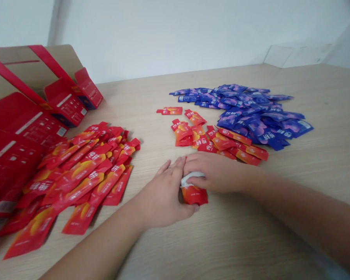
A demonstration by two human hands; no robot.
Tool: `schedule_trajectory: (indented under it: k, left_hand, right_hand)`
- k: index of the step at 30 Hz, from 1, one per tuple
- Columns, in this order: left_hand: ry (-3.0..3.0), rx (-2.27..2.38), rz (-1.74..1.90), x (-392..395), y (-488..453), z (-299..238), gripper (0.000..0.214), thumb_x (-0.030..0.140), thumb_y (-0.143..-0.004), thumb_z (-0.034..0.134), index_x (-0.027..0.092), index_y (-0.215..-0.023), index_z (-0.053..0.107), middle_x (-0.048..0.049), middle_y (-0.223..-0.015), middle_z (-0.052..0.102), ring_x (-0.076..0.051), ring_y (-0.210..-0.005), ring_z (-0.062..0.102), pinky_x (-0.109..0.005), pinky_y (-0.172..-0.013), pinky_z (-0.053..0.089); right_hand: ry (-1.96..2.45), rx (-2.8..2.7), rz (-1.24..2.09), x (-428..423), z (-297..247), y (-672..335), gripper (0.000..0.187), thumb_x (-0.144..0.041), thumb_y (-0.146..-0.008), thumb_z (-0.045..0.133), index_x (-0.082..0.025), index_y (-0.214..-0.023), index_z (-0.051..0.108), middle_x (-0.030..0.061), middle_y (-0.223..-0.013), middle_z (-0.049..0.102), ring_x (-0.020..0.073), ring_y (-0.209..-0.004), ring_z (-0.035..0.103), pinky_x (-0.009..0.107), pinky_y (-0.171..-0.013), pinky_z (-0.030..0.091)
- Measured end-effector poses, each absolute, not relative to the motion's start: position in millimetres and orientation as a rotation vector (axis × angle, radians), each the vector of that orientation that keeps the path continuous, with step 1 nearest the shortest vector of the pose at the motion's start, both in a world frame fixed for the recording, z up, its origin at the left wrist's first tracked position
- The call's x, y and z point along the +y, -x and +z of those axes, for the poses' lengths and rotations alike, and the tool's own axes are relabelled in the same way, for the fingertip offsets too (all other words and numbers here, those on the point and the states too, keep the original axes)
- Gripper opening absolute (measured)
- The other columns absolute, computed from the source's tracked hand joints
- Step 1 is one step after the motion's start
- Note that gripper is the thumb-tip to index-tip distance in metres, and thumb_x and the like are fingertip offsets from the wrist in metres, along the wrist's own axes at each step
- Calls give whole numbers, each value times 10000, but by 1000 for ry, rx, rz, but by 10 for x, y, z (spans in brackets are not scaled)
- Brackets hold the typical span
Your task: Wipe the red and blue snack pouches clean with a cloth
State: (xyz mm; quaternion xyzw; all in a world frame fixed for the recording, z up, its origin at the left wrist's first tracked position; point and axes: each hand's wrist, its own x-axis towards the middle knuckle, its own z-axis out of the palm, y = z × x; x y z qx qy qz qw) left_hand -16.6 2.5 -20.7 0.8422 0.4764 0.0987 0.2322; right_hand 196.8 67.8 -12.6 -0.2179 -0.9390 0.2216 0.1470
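My left hand (166, 196) and my right hand (212, 173) meet at the middle of the table. Between them is a small red and orange sachet (194, 194), perhaps more than one stacked together. My left hand curls round its left side, with the thumb along the lower edge. The right-hand fingers close over its top, where a white strip or piece (192, 177) shows; what that is I cannot make out. Just beyond the hands lies a loose group of small red sachets (198, 134). Left of my left hand is a heap of long red sachets (87, 167).
Blue and purple sachets (247, 111) lie piled at the back right, touching some red ones. At the left edge stand open red boxes (67, 103) with raised flaps. The wooden table (236, 241) runs back to a white wall (192, 35).
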Motion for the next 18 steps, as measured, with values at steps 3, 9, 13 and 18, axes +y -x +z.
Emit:
schedule_trajectory:
  k: [3, 9, 13, 18]
  left_hand:
    - [-2324, 1342, 246, 16, 173, -240, 1122, 523, -791, 817, 113, -1681, 271, -248, -1764, 300, -391, -1654, 282, -602, -1363, 215]
    - [-2325, 1360, 281, 23, 199, -284, 1127, 485, -841, 740, 56, -1706, 158, -293, -1752, 286, -410, -1646, 291, -609, -1339, 289]
    - [-2297, 1383, 339, 38, 203, -295, 1145, 438, -814, 744, 82, -1716, 135, -282, -1735, 340, -431, -1611, 365, -620, -1319, 328]
    - [-2287, 1401, 364, 47, 190, -314, 1144, 416, -781, 751, 106, -1708, 155, -275, -1733, 348, -442, -1588, 407, -639, -1300, 352]
  right_hand:
    - [719, -2713, 513, 726, -231, -1964, 199, -210, -988, 685, -201, -1175, 754, 103, -1202, 757, 265, -1140, 693, 430, -1068, 542]
    - [861, -2664, 267, 744, -371, -2029, 194, -264, -1056, 583, -212, -1165, 734, 113, -1139, 730, 287, -1117, 677, 469, -1031, 545]
    - [850, -2701, 261, 682, -272, -2032, 198, -237, -1052, 574, -201, -1146, 745, 118, -1138, 742, 285, -1084, 692, 465, -1001, 552]
    - [663, -2816, 494, 475, -14, -2026, 92, -231, -984, 670, -240, -926, 741, 39, -981, 778, 243, -936, 709, 408, -912, 566]
